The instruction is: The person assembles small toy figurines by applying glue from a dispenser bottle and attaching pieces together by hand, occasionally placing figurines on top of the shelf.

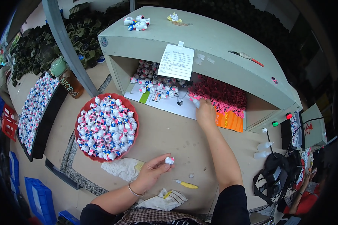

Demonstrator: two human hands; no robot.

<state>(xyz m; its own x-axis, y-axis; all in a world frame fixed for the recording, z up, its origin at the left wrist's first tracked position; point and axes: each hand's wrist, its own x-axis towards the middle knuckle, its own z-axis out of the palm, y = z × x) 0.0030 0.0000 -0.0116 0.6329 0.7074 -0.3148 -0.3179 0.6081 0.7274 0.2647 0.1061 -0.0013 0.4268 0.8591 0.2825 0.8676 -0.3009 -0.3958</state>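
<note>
My left hand point(153, 172) is closed around a small white cat figurine point(169, 160) with pink touches, held between thumb and fingers above the near part of the table. My right hand point(205, 113) reaches forward to the opening of the grey-green cabinet, its fingers closed on a small whitish object point(195, 101) whose kind I cannot make out. Just beyond these fingers lies a heap of tiny pink-and-black pieces point(223, 93). Left of that heap, several white-and-blue figurines point(161, 90) lie on a white card point(176, 107) and inside the cabinet.
A red scalloped bowl point(138, 131) full of figurines stands at left, beside a long black tray point(45, 129) of more. Nearby are a capped drink bottle point(69, 80), a yellow-handled tool point(187, 184), cloths point(163, 200) and white squeeze bottles point(264, 146). The cabinet point(146, 41) overhangs its opening. Someone's arm point(302, 191) shows at right.
</note>
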